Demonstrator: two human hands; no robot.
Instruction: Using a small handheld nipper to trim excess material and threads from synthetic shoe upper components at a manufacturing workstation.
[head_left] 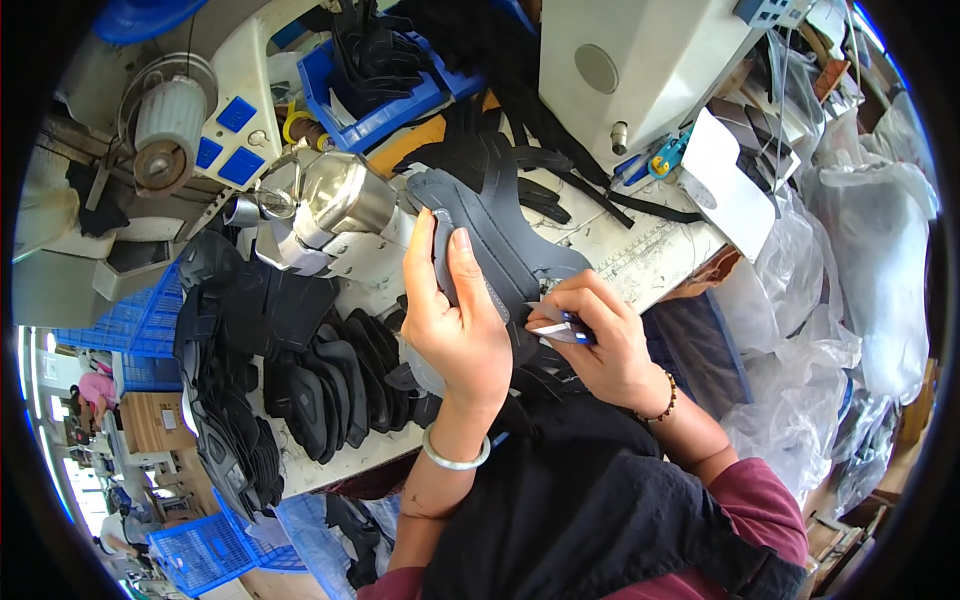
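My left hand [462, 335] is closed round the edge of a dark grey stitched shoe upper [500, 215], holding it up in front of the sewing machine. Thumb and forefinger point upward along the piece's pale-dotted edge. Close by at its lower right end, my right hand [602, 345] is curled round small metal thread snips [562, 327] with a blue part. The blades point left toward the upper; whether they touch it I cannot tell. Part of the upper is hidden behind my left fingers.
A shiny sewing machine head [345, 195] stands left of the upper. Stacked black shoe parts [335, 385] lie along the table's left. A blue bin [370, 125] holds more dark pieces. Blue-handled scissors [665, 155] and a white sheet [728, 185] are at back right; plastic bags [870, 260] crowd the right.
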